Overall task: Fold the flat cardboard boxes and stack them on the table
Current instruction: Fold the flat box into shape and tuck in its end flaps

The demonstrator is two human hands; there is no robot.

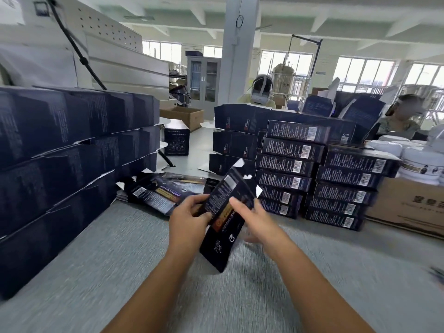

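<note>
A flat dark blue cardboard box [222, 233] with white flap corners is held tilted above the grey table [120, 272]. My left hand [188, 221] grips its left edge with curled fingers. My right hand [255, 218] holds its right side, fingers laid over the upper face. Behind the hands lies a pile of flat boxes [163, 192]. Folded boxes stand stacked at the right [288, 164] and in a second column [348, 186].
A tall wall of dark folded boxes [60, 152] fills the left side. A brown carton [408, 207] with white jars [418, 162] on it stands at the right. More dark boxes [235, 133] and two people sit behind the stacks.
</note>
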